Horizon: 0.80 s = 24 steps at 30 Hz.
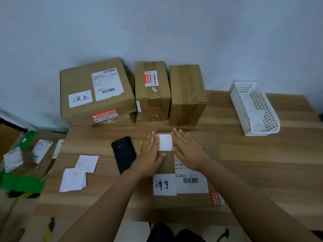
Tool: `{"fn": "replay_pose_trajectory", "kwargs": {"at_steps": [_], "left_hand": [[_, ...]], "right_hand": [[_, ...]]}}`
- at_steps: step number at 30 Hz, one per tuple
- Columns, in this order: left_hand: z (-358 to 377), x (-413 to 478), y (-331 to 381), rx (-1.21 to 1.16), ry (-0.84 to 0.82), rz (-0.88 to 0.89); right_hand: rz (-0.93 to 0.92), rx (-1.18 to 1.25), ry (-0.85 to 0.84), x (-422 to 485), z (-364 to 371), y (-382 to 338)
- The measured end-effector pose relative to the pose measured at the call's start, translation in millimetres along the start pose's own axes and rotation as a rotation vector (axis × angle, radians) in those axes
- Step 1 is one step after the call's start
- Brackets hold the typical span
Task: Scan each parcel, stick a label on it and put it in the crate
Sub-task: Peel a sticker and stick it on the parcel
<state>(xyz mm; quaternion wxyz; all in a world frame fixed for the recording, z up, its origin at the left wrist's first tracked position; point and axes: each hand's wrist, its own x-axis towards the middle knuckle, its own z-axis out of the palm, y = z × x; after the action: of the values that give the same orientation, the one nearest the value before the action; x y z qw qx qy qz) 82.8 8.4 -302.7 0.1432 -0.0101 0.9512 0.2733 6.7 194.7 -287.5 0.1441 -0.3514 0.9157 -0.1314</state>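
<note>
- Right now the left hand (150, 154) and the right hand (187, 151) are both lying open, fingers straight, pressing flat on the parcel (208, 145) on either side of a blank white label (165, 142).
- The parcel is lying flat on the table (262, 163) directly in front of the person, not yet in the crate (253, 109).
- The palms are sitting beside the label rather than over it, so its middle is probably getting no pressure and could be lifting or creasing later.
- If the hands are sliding outward unevenly, the label could be going on crooked.
- The phone (124, 154) is lying just beside the left hand; a sideways sweep is risking a knock toward the loose label stack (76, 175).
- The parcel's near edge is sitting close to the table's near edge, so pulling it back is risking a tip.
- The crate is standing well apart at the far right and is looking narrow against this parcel; fitting it flat may be failing.
- Bare tabletop is lying open between parcel and crate, giving a free path rightward.
- Three boxes (152, 89) are crowding the back wall, leaving little room ahead.
</note>
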Motion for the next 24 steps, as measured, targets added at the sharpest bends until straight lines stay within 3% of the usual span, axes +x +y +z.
{"fn": "replay_pose_trajectory", "kwargs": {"at_steps": [5,11,17,24], "left_hand": [[4.4,-42.4,6.2,-0.169,0.139,-0.045],[44.5,-101.2,22.2,-0.356,0.184,-0.050],[75.4,-135.6,45.0,-0.592,0.213,-0.190],[93.4,-139.4,72.4,-0.679,0.279,-0.191]], "right_hand": [[0.187,0.109,0.056,-75.1,-5.5,11.2],[0.330,0.248,0.115,-165.9,9.3,23.9],[0.499,0.711,0.053,-201.4,32.1,18.9],[0.577,0.870,0.314,-217.0,34.3,14.0]]}}
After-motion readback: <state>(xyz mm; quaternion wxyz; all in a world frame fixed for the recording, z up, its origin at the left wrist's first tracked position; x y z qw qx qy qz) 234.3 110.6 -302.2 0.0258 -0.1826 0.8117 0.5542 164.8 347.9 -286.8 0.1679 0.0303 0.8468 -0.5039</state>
